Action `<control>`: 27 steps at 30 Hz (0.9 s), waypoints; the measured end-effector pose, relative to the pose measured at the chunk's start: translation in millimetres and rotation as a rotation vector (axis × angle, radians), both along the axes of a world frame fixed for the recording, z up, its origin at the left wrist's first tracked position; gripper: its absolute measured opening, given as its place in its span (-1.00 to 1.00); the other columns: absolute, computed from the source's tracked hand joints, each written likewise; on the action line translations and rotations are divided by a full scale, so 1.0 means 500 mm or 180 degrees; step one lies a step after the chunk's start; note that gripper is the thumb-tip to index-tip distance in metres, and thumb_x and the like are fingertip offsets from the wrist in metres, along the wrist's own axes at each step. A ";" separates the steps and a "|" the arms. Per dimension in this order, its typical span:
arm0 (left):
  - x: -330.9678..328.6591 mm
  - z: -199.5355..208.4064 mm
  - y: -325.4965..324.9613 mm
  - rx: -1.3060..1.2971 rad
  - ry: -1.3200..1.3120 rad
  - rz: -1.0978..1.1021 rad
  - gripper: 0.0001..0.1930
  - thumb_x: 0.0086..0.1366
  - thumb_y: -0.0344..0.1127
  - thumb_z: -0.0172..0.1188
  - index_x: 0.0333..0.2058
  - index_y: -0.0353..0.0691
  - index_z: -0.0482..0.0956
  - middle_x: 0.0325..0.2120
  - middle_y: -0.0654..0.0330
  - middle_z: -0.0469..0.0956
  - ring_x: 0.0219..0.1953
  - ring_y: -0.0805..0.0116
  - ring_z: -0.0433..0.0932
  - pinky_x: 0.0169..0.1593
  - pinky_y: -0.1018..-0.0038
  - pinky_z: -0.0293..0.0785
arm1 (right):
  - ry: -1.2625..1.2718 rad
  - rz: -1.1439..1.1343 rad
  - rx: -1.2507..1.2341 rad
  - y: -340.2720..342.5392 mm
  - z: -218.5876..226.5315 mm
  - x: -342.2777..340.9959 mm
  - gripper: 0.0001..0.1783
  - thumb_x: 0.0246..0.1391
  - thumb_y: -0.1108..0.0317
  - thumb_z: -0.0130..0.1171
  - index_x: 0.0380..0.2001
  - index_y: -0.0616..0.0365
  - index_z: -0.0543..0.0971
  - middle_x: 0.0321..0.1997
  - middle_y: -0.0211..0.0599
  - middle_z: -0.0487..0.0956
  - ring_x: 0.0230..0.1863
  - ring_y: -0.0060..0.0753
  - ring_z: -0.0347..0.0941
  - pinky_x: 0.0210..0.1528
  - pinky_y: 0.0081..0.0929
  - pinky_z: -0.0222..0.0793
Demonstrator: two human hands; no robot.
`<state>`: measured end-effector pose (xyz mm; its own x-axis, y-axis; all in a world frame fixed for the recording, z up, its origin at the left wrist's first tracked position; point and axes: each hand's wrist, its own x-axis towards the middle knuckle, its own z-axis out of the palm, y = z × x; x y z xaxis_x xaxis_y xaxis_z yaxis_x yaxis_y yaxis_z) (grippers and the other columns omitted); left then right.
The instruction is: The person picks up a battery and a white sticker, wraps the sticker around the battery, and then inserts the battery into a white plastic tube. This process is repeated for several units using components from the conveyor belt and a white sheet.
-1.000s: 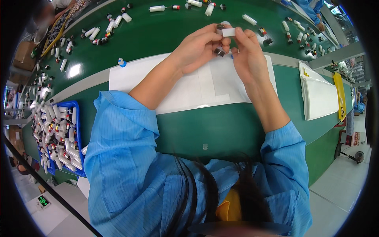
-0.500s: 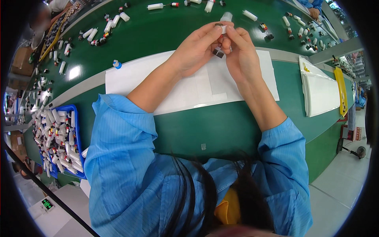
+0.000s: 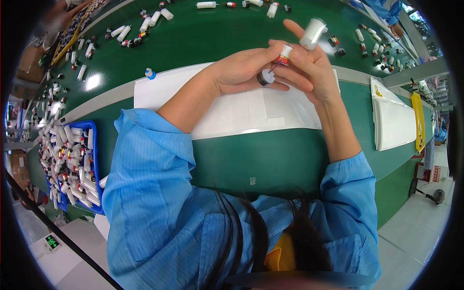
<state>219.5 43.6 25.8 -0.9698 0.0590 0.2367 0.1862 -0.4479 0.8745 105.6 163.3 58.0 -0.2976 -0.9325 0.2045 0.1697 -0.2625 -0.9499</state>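
Observation:
My left hand (image 3: 244, 70) reaches in from the left over the white paper. Its thumb and fingertips pinch a small white-and-red cylindrical part (image 3: 285, 54). Thin dark wires run from that part down to a round black cap with a pale face (image 3: 266, 76), which rests by the left fingertips. My right hand (image 3: 311, 70) is close alongside, its thumb touching or almost touching the small part. Between its fingers it grips a translucent white tube (image 3: 313, 34), slightly blurred and tilted, with one finger stretched out behind.
A white paper sheet (image 3: 227, 113) lies under my hands. On the left stands a blue basket (image 3: 98, 164) heaped with white tubes. A small blue-and-white bottle (image 3: 150, 73) is by the paper. Several tube assemblies (image 3: 124, 33) are scattered beyond. White sheets (image 3: 394, 116) lie right; co-workers' hands show far off.
My hands have drawn apart slightly. The tube has moved right and away from the small part into my right hand, exposing the part's red band and wires.

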 end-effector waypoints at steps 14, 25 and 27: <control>-0.194 0.021 -0.284 -0.6427 -0.0550 0.3351 -0.42 0.12 -0.46 -0.12 0.15 0.07 0.11 -0.35 0.04 0.46 -0.25 0.16 0.48 -0.22 0.30 0.36 | 0.4013 -0.2463 0.0967 -0.038 0.026 -0.183 -0.50 -0.19 0.32 0.25 -0.11 0.14 0.39 -0.25 -0.27 0.55 -0.28 -0.44 0.44 -0.24 -0.49 0.32; -0.014 -0.036 -0.270 -0.4481 -0.0391 0.3452 -0.63 0.05 -0.31 0.18 -0.15 -0.28 0.41 -0.40 0.12 0.49 -0.42 0.22 0.49 -0.25 0.39 0.42 | 0.5551 -0.0201 -0.0087 0.142 -0.048 0.159 -0.77 -0.30 0.47 0.00 -0.43 0.30 0.40 -0.50 -0.19 0.42 -0.41 -0.23 0.38 -0.30 -0.41 0.31; 0.008 -0.058 -0.281 -0.5790 0.0031 0.3787 -0.73 0.08 -0.33 0.13 -0.24 -0.30 0.43 -0.40 0.11 0.50 -0.37 0.15 0.50 -0.22 0.33 0.42 | 0.5639 -0.0127 0.0213 0.130 -0.043 0.160 -0.83 -0.31 0.48 0.00 -0.51 0.25 0.36 -0.52 -0.21 0.40 -0.43 -0.24 0.36 -0.34 -0.44 0.29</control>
